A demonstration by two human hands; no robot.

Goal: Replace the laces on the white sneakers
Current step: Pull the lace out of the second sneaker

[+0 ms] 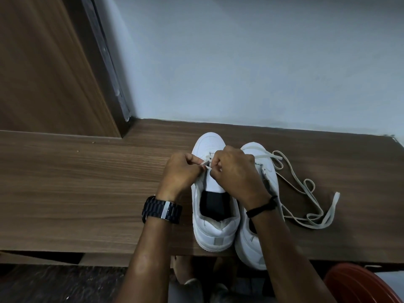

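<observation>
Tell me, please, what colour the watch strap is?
Black, with a silver clasp: the watch strap shows clearly in the head view.

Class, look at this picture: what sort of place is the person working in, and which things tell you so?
Probably a room at home: a wood-grain desk against a plain painted wall, a wooden panel beside it, and white sneakers being laced by hand.

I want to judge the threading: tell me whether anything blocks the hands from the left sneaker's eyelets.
Nothing visible does. The left hand and right hand are both already on the left sneaker, pinching a lace end over its eyelets. The loose lace lies beside the right sneaker, clear of them.
</observation>
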